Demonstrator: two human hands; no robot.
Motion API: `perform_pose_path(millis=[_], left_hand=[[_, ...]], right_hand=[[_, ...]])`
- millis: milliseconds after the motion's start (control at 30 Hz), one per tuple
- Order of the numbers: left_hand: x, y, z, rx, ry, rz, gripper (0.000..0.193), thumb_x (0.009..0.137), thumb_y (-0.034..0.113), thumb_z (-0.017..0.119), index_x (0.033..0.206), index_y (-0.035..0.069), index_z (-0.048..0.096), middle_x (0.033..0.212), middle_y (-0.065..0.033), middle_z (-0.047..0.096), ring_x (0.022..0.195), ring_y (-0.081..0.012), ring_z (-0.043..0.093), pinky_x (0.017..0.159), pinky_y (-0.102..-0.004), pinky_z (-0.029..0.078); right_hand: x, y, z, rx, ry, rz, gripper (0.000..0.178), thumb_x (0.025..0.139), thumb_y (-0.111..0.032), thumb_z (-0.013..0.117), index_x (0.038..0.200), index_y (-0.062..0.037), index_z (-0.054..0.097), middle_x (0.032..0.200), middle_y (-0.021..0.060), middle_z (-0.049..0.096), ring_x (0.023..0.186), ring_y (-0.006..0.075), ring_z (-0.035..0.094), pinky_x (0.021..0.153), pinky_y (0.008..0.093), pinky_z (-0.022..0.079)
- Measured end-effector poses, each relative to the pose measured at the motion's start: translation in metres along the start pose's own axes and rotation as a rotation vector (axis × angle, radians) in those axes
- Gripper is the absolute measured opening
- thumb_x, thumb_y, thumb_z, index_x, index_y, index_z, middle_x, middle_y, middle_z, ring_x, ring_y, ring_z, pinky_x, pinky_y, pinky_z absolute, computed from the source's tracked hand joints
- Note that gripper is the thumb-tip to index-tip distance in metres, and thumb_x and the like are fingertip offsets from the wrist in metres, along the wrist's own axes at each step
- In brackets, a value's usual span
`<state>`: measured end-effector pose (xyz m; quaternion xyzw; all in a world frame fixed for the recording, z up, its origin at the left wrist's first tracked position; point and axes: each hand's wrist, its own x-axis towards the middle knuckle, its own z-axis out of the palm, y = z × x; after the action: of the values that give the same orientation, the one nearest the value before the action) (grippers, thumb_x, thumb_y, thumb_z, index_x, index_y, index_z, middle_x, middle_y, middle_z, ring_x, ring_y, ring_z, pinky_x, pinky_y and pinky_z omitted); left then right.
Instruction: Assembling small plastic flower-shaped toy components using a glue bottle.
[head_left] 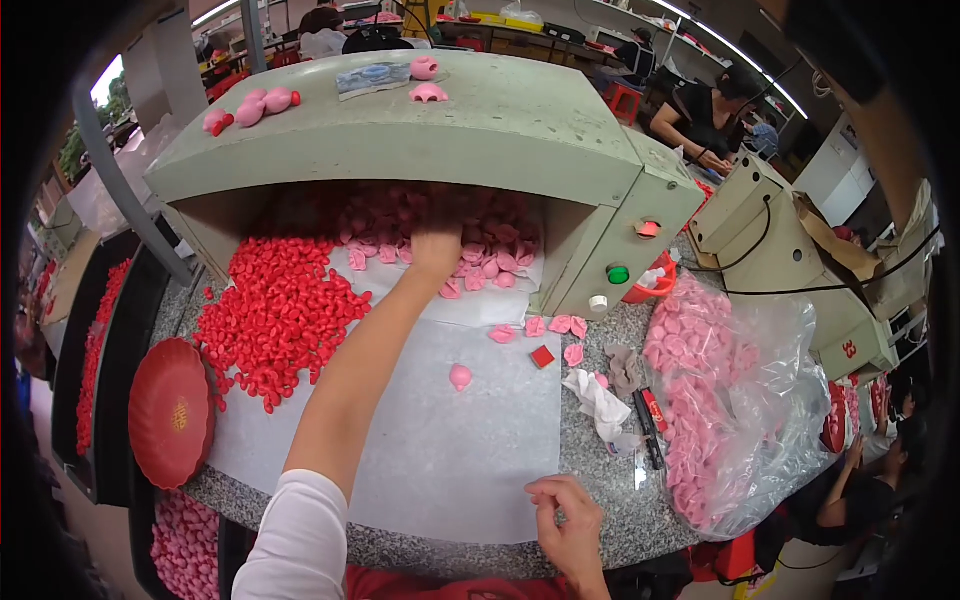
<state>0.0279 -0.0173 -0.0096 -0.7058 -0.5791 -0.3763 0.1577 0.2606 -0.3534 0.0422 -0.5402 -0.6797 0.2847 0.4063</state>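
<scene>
My left hand (437, 232) reaches deep into the pale green metal housing (380, 150), among a heap of soft pink hollow pieces (490, 258). Its fingers are lost in shadow, so what they touch or hold is hidden. Near the front edge of the table, my right hand (568, 522) rests with loosely curled fingers, a gap between thumb and fingers, and nothing visible in it. A single round pink piece (460, 377) lies on the white sheet (430, 450) between my hands. Left of my forearm spreads a large pile of small glossy red pieces (280, 315).
A red scalloped dish (170, 415) stands at left, beside a black bin (105, 350) with red pieces. At right are a clear bag of pink pieces (700, 370), crumpled tissue (600, 405) and a black marker (648, 430). Co-workers sit farther off.
</scene>
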Motion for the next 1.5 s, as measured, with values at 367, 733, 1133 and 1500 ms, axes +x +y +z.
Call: perform_pose_path(millis=[367,733,1133,1500], left_hand=[[0.008,-0.015,-0.050,-0.061,-0.012,-0.168,0.021,0.068,0.015,0.059,0.088,0.010,0.063,0.094,-0.0170,0.058,0.088,-0.0348,0.054,0.074,-0.0404,0.045],[-0.138,-0.009,-0.267,-2.116,-0.087,-1.108,0.040,0.087,0.012,0.047,0.125,0.005,0.036,0.113,-0.0163,0.045,0.094,-0.0190,0.054,0.084,-0.0295,0.048],[-0.189,0.050,-0.251,-2.839,-0.242,-1.387,0.032,0.090,0.020,0.043,0.119,0.006,0.044,0.107,-0.0072,0.044,0.101,-0.0259,0.052,0.084,-0.0342,0.049],[-0.176,0.085,-0.234,-2.672,-0.246,-1.193,0.038,0.086,0.010,0.048,0.122,0.001,0.037,0.115,-0.0196,0.048,0.090,-0.0292,0.059,0.078,-0.0259,0.052]], right_hand=[[0.040,-0.029,0.053,-0.047,-0.241,-0.191,0.016,0.074,0.006,0.051,0.084,-0.0035,0.058,0.081,0.0094,0.058,0.063,0.0192,0.059,0.053,0.0270,0.048],[0.168,-0.027,0.216,-0.186,-0.086,-0.550,0.036,0.068,0.001,0.053,0.103,-0.0056,0.053,0.104,0.0121,0.049,0.094,0.0273,0.050,0.075,0.0364,0.044],[0.173,-0.025,0.197,-0.111,-0.161,-0.308,0.024,0.070,-0.007,0.060,0.093,-0.0017,0.054,0.084,0.0142,0.059,0.069,0.0261,0.057,0.063,0.0354,0.047],[0.096,-0.003,0.094,0.402,-0.553,0.158,0.026,0.078,0.001,0.055,0.104,-0.0018,0.053,0.082,0.0020,0.059,0.062,0.0059,0.053,0.057,0.0201,0.044]])
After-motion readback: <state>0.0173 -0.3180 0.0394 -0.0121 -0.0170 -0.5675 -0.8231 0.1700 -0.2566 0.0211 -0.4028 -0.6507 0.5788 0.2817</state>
